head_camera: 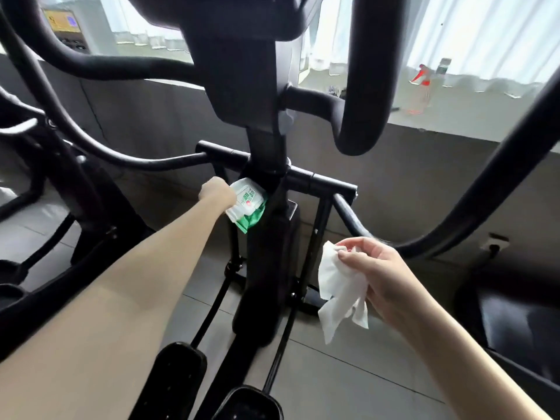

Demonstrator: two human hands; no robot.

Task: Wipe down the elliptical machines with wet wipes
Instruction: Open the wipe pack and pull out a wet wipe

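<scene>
Because the wet wipe (336, 292) hung limp from the right hand (372, 274), pinched near its top just right of the elliptical's column (266, 237), it probably needed bunching into the palm, while farther on the left hand (216, 192) gripped the soft wipe pack (247, 204) against that column.

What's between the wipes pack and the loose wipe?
Head view: the machine's black centre post and a thin upright bar stand between the wipes pack and the loose wipe.
</scene>
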